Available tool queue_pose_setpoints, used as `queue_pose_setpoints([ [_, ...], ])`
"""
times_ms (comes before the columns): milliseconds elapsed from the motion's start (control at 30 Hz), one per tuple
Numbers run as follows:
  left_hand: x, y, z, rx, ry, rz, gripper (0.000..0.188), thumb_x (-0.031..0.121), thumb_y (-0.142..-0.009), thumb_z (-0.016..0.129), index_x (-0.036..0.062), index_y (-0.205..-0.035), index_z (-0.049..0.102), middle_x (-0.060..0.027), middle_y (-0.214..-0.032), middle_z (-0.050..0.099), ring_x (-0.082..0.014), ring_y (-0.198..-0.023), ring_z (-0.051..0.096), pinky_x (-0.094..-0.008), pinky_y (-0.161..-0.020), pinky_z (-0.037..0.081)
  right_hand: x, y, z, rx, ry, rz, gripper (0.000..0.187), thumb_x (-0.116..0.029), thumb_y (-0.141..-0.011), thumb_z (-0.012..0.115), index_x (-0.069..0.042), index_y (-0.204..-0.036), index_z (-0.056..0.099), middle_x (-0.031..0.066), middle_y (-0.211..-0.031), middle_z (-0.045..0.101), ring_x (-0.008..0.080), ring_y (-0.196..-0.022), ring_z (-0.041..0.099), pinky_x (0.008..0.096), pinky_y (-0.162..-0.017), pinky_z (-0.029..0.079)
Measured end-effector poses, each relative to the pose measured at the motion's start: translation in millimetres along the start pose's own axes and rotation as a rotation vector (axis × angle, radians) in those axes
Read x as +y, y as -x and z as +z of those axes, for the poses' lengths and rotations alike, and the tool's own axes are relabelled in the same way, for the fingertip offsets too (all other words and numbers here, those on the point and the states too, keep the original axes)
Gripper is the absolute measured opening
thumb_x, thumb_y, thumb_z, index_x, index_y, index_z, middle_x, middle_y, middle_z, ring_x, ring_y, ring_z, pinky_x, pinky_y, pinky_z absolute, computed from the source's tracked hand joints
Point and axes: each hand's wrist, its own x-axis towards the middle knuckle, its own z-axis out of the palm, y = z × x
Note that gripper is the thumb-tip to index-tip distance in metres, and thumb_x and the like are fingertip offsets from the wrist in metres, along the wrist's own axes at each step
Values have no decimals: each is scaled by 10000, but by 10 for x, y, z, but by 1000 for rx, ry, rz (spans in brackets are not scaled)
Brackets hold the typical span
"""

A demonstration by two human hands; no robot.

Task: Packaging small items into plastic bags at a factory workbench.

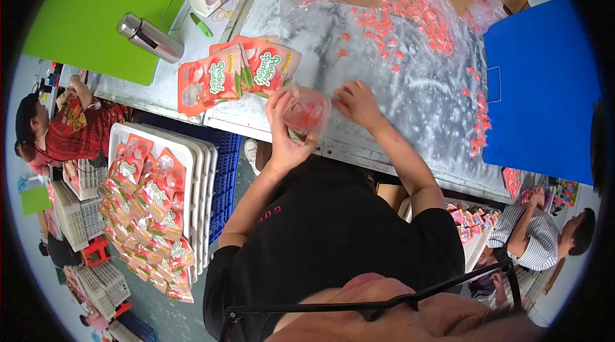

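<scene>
Glinting translucent and pinkish-red, the pouch (309, 111) in the left hand (284, 140).

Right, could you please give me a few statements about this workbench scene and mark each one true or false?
1. The left hand holds a see-through package. True.
2. The blue panel is on the person's left. False: it is on the right; the green panel is on the left.
3. Red printed pouches are piled on the stacked white trays. True.
4. The right hand grips the silver flask. False: it is near the see-through package, while the flask is beside the green panel.
5. Loose red pieces are scattered across part of the table. True.
</scene>
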Motion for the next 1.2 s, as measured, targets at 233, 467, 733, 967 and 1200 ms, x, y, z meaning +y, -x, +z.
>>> queue_pose_setpoints([
  [233, 43, 17, 78, -17, 85, -47, 1002, 48, -598, 799, 41, -1458, 286, -203, -1405, 285, -401, -1331, 334, -469, -1114, 325, -95, -152, -135, 353, -634, 580, 135, -76, -837, 713, -51, -964, 678, 46, -872, 653, 144, -766, 644, 257, -675, 512],
  [467, 155, -114, 131, -47, -137, 4, 1046, 30, -613, 798, 32, -1483, 217, -201, -1399, 273, -384, -1317, 333, -472, -1098, 337, -830, -691, -1269, 188, -897, 289, 179, -98, -855, 726, -20, -1006, 670, 14, -777, 612, 139, -747, 629, 264, -663, 500],
  [733, 236, -162, 190, -44, -64, -1, 1122, 20, -575, 836, 34, -1497, 198, -204, -1401, 260, -390, -1316, 331, -469, -1099, 332, -1193, -969, -1334, 89, -281, -39, 430, -382, -975, 527, 22, -1057, 648, 157, -919, 629, 289, -781, 635, 350, -704, 512],
  [967, 180, -159, 277, 38, -31, -28, 1147, 96, -584, 883, 34, -1494, 188, -231, -1391, 243, -418, -1312, 303, -488, -1093, 318, -1192, -948, -1138, 305, -1057, 108, 381, -288, -1020, 412, 16, -1127, 615, 173, -1097, 607, 258, -1060, 606, 355, -890, 485],
  [1200, -225, 45, 452, 300, 40, 23, 1180, 199, -608, 893, 15, -1497, 139, -246, -1432, 207, -418, -1346, 255, -490, -1116, 274, -1419, -821, -1349, -85, -168, -185, 250, -115, -850, 605, 5, -1069, 607, 144, -1100, 577, 302, -1016, 593, 371, -870, 505],
])
